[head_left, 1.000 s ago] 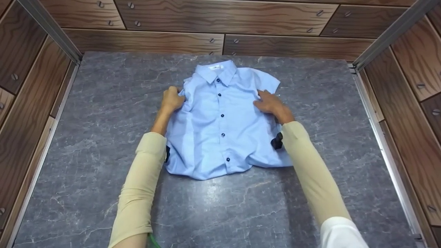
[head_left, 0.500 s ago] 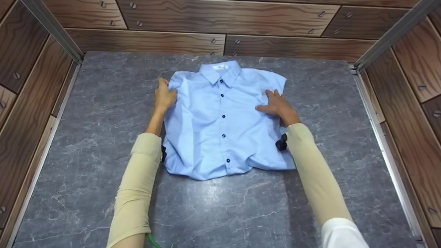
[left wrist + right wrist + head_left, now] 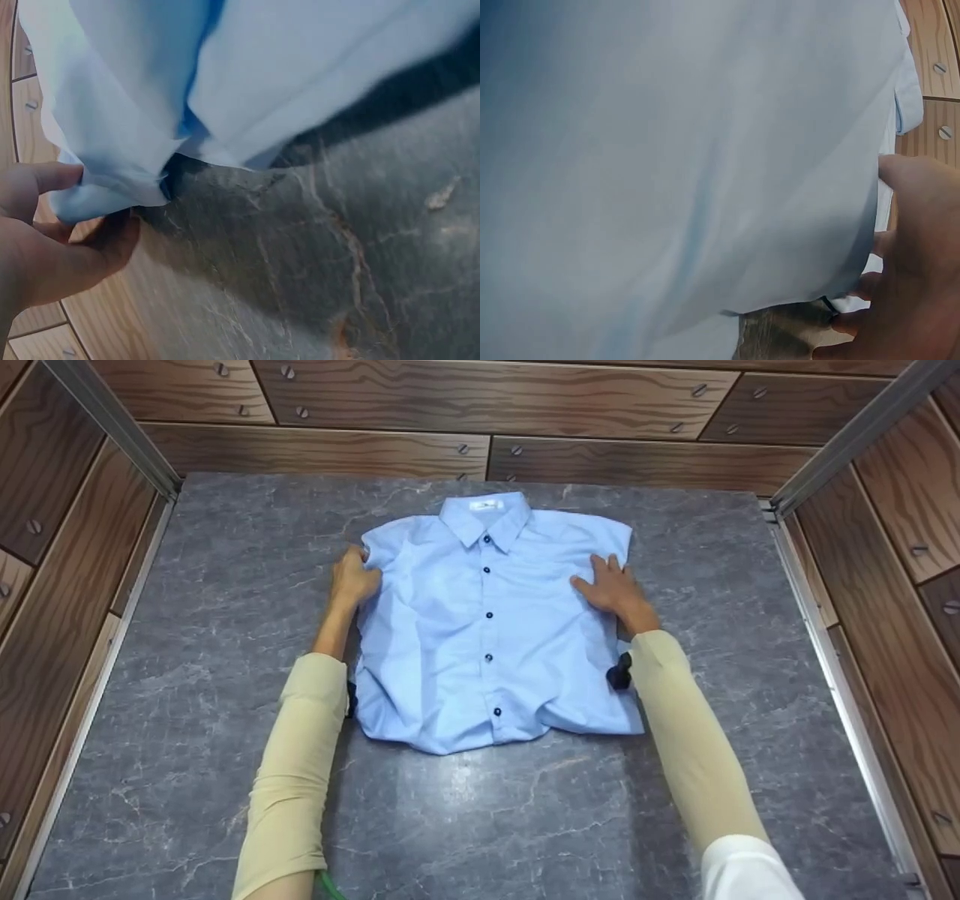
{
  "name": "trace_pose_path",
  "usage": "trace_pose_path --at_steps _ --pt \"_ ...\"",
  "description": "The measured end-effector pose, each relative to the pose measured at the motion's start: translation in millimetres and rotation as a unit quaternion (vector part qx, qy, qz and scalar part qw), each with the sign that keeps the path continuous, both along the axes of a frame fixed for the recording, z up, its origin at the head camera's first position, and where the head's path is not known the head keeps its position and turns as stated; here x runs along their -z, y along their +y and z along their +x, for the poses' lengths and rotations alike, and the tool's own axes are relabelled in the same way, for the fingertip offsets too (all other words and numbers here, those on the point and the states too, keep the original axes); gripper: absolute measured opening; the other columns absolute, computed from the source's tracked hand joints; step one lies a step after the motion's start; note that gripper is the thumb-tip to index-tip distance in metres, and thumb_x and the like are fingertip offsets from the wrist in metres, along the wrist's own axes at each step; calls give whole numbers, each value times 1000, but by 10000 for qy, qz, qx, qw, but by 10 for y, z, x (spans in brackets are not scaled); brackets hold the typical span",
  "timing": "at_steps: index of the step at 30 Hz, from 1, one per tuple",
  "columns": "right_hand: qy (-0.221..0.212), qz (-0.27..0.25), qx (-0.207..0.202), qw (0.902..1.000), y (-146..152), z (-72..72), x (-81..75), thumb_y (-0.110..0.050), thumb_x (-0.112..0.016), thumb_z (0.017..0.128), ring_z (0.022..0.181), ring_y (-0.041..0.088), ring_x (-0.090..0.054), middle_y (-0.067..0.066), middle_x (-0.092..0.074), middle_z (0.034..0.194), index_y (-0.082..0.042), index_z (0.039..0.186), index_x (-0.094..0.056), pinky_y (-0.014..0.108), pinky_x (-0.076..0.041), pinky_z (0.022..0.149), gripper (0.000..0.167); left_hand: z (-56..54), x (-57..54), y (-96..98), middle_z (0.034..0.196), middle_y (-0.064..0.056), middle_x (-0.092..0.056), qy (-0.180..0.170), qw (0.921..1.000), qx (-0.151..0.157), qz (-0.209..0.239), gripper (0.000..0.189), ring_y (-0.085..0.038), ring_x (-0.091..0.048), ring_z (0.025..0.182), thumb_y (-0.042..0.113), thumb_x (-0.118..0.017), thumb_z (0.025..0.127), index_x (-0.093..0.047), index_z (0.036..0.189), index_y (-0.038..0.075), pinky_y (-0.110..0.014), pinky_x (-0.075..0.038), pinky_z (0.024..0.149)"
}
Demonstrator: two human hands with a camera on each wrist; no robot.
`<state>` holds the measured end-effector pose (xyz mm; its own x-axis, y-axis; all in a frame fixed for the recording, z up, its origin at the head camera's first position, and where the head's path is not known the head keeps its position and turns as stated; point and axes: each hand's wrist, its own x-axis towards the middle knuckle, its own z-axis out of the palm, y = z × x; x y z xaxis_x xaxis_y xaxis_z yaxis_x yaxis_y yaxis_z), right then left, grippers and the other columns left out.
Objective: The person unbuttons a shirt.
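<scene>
A light blue short-sleeved button-up shirt (image 3: 450,622) lies front up, collar at the far end, with dark buttons down the middle. My left hand (image 3: 355,577) is at the shirt's left side, just below the shoulder. In the left wrist view, its thumb and fingers (image 3: 56,176) pinch a fold of the blue cloth. My right hand (image 3: 613,587) is at the opposite side, below the right sleeve, thumb over the front. In the right wrist view, the thumb and curled fingers (image 3: 866,285) hold the cloth's side edge. The hem is wrinkled and uneven.
The shirt lies on a grey marbled tabletop (image 3: 195,660). Wood-patterned panels (image 3: 375,397) stand behind and along both sides, with metal rails (image 3: 832,682) at the edges. Black wrist devices (image 3: 620,671) sit beside the shirt, and a green cable (image 3: 328,885) shows by the left sleeve.
My left hand has moved left, spreading the bunched left shoulder outward. The right hand has shifted right, and the collar and right shoulder have moved right too.
</scene>
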<state>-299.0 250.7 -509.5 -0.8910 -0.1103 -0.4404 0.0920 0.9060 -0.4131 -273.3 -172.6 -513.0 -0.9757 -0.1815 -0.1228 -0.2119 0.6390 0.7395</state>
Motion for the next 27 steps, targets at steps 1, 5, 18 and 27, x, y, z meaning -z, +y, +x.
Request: trace_pose_path --at_steps 1,5,18,27 --pt "14 -1 -6 10000 -1 -1 2 -50 -36 104 144 50 12 27 10 162 -4 160 -4 64 -3 114 79 6 10 -1 117 -31 -58 16 10000 -21 27 30 -45 -53 110 2 -50 88 -51 115 -10 -51 -40 98" --pt "81 22 -5 10000 -8 0 10 -46 -42 103 145 50 11 27 9 162 -4 160 -5 64 -3 113 80 25 32 8 111 -31 -60 234 9992 -279 165 25 -45 -53 104 -1 -50 86 -49 110 -7 -52 -42 94" --pt "333 -736 111 9967 132 28 -97 -47 -38 105 148 42 5 23 14 162 -6 160 1 57 -7 116 79 115 -12 -109 137 -34 -48 229 9985 -315 396 54 -47 -46 128 5 -55 91 -35 140 -6 -49 -36 106" --pt "197 -685 8 9975 182 339 -177 -37 -39 106 148 43 -6 30 -6 161 7 156 -4 51 -9 118 75 359 -90 -157 91 -28 -62 -251 9986 247 -396 28 -40 -63 85 17 -56 92 -56 99 -10 -47 -50 74"
